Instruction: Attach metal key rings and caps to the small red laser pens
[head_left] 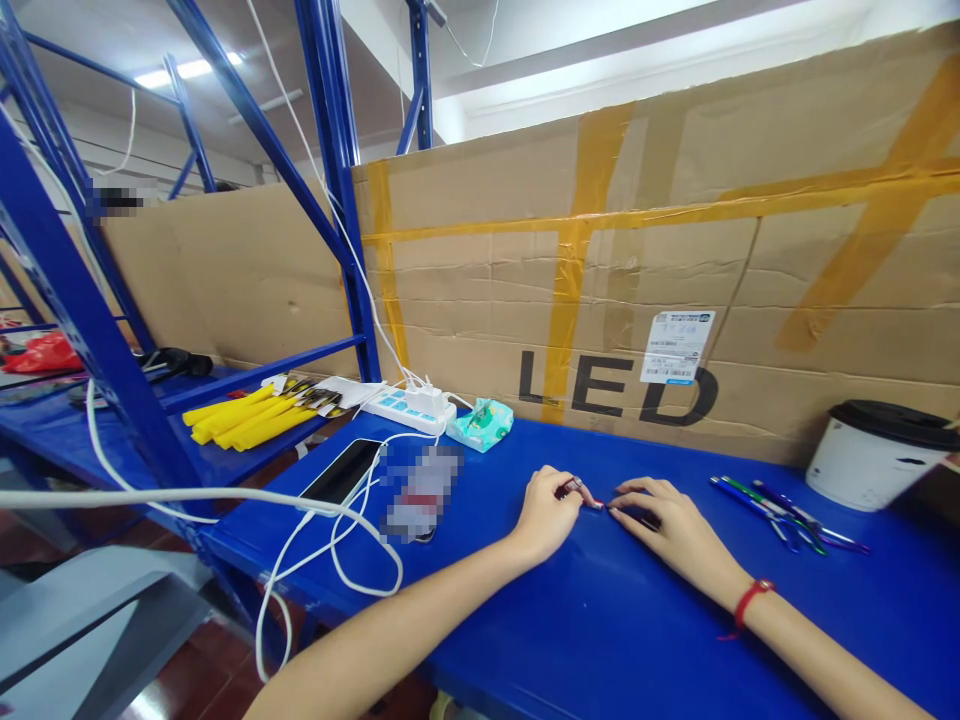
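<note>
Left of the lidded cup (874, 460), past the pens (780, 515): left hand (551, 508), fingers curled, pinching a small red piece (595, 504) at the blue table (592, 620); right hand (675, 525), fingers loosely spread, beside it.

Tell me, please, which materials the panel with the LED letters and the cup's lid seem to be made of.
The panel looks like matte brown cardboard, judging by its creases. The lid seems smooth black plastic, from its raised rim, though coated paper is possible.
</note>
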